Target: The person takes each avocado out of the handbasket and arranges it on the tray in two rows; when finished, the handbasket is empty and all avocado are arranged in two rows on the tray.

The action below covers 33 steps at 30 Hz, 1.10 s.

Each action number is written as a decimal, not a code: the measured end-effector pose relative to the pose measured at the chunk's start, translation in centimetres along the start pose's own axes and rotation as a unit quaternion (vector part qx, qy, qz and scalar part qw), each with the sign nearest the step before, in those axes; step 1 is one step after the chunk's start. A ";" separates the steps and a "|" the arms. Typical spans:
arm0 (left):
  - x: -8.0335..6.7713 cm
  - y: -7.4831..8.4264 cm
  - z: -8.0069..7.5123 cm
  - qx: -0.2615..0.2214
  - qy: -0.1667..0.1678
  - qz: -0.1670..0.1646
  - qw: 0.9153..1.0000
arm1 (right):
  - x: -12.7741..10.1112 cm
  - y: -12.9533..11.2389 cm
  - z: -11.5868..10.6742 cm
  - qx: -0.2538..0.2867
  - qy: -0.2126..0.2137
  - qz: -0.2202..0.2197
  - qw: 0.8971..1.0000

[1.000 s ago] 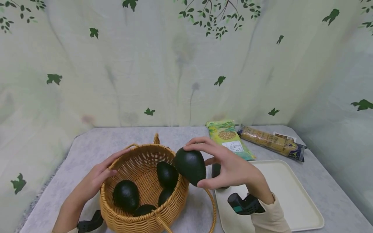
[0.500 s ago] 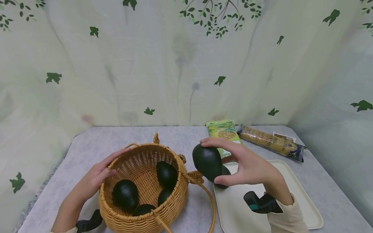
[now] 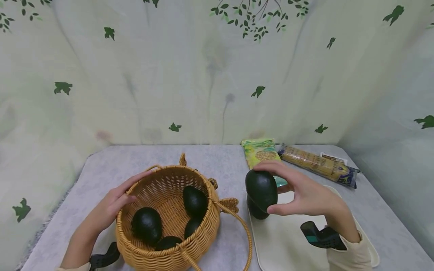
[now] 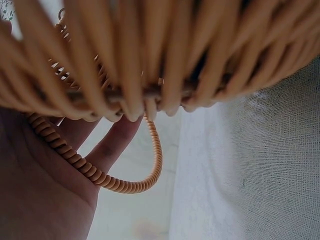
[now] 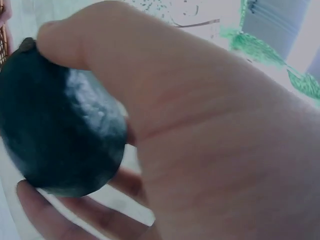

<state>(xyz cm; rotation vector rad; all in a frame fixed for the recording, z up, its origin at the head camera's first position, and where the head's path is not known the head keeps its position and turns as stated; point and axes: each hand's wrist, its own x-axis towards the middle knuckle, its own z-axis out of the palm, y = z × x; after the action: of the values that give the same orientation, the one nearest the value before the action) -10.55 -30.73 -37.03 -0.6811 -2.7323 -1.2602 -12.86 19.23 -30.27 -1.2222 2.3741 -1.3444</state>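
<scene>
Right hand grips avocado above tray.

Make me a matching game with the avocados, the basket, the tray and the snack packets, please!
Things:
1. dark green avocado in the right hand
2. woven wicker basket
3. cream plastic tray
4. yellow-green snack packet

Places or states:
A. lies flat near the back curtain
B. touched at its rim by the left hand
C. held above another avocado
D. lies under the right hand, one avocado on it

Pairs: 1-C, 2-B, 3-D, 4-A
</scene>
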 end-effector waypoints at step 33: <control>0.0 -0.2 -0.1 0.000 -0.002 0.000 1.000 | -2.4 3.0 -2.6 -0.026 0.007 0.105 0.994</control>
<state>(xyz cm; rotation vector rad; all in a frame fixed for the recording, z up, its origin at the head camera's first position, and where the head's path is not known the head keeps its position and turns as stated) -10.66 -30.89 -37.11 -0.6852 -2.7364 -1.2597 -14.34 23.45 -31.63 -0.9464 2.4805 -1.2357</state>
